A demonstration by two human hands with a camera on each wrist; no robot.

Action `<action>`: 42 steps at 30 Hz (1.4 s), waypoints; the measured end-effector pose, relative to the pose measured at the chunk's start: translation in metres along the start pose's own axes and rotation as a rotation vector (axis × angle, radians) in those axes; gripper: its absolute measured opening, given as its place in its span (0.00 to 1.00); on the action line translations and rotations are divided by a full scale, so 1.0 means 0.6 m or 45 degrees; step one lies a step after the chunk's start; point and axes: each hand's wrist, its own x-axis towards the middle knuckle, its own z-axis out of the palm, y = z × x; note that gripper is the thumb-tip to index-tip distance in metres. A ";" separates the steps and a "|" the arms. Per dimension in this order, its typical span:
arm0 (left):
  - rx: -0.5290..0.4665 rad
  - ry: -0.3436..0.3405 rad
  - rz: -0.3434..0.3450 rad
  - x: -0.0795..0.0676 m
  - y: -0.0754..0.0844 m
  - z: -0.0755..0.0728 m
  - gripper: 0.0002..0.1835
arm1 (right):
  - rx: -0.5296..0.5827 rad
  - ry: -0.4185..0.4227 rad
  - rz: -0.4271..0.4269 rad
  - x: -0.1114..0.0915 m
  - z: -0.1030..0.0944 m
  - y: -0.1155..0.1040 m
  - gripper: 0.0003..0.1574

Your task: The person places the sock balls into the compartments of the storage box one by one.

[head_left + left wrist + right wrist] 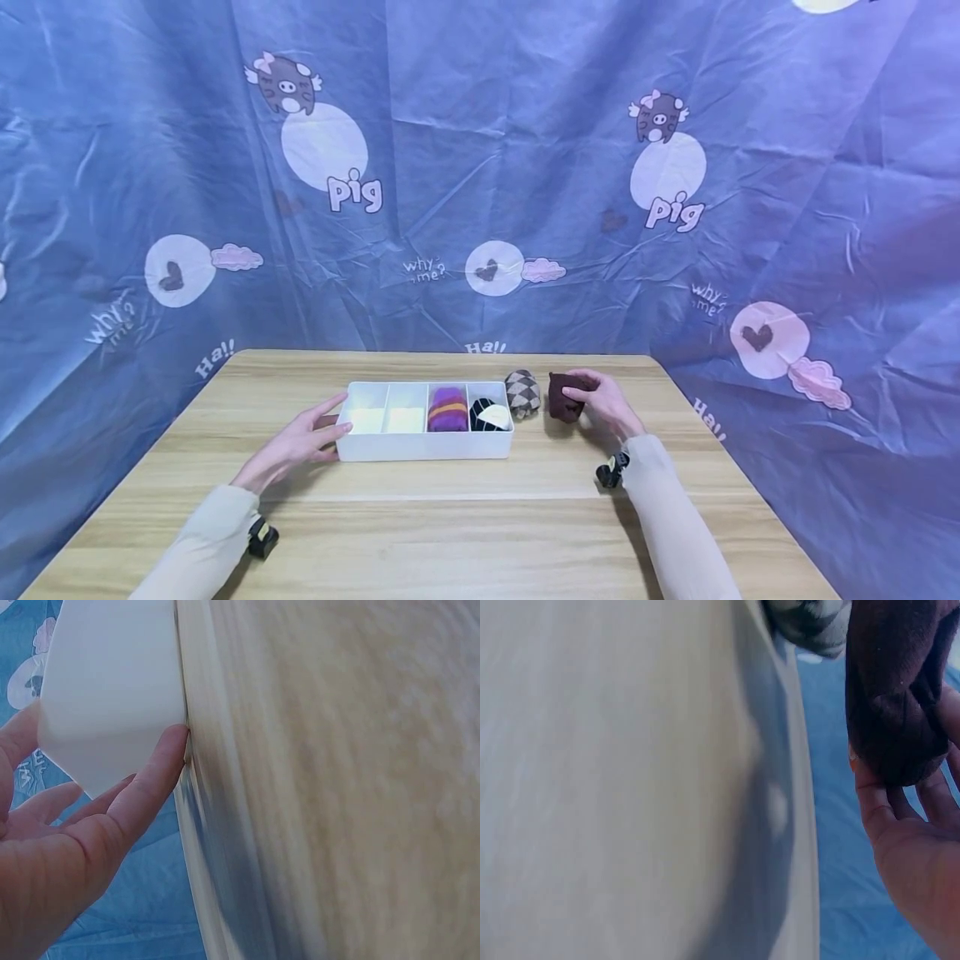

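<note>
My left hand (300,437) is at the left end of a white divided box (423,447), its extended fingers touching the end wall. In the left wrist view, one straight finger (154,776) lies along the box's lower edge by the tabletop. My right hand (611,404) holds a dark brown rolled sock (566,397) between thumb and fingers, right of the box. A grey checked rolled sock (522,393) stands between the box and the brown one. Inside the box are a purple sock with an orange stripe (447,410) and a black-and-white one (487,415), in the two right compartments.
The box's two left compartments show bare white floors, the outer one (367,419) beside my left hand. Everything stands on a light wood table (420,533). A blue printed curtain (450,167) hangs behind the table and along its sides.
</note>
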 end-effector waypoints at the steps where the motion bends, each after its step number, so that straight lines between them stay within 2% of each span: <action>1: 0.008 -0.004 0.003 0.000 0.001 0.000 0.44 | 0.004 0.006 -0.019 0.005 0.002 0.004 0.32; 4: 0.002 0.006 -0.012 0.000 0.002 0.002 0.44 | 0.065 -0.018 -0.054 0.009 0.006 -0.008 0.33; 8: 0.002 -0.004 -0.014 -0.002 0.001 0.003 0.44 | 0.192 -0.052 -0.047 0.010 0.017 -0.028 0.33; 20: 0.004 0.008 -0.012 0.004 -0.003 0.000 0.44 | 0.414 -0.100 -0.110 0.017 0.073 -0.064 0.30; 28: 0.002 0.006 -0.016 0.004 -0.004 0.001 0.44 | 0.454 -0.128 -0.123 0.019 0.108 -0.085 0.29; 37: 0.009 0.005 -0.025 0.003 -0.003 0.000 0.44 | 0.569 -0.203 -0.114 0.014 0.146 -0.102 0.31; 42: 0.007 0.008 -0.015 0.003 -0.001 0.001 0.44 | 0.570 -0.230 -0.120 0.015 0.171 -0.116 0.31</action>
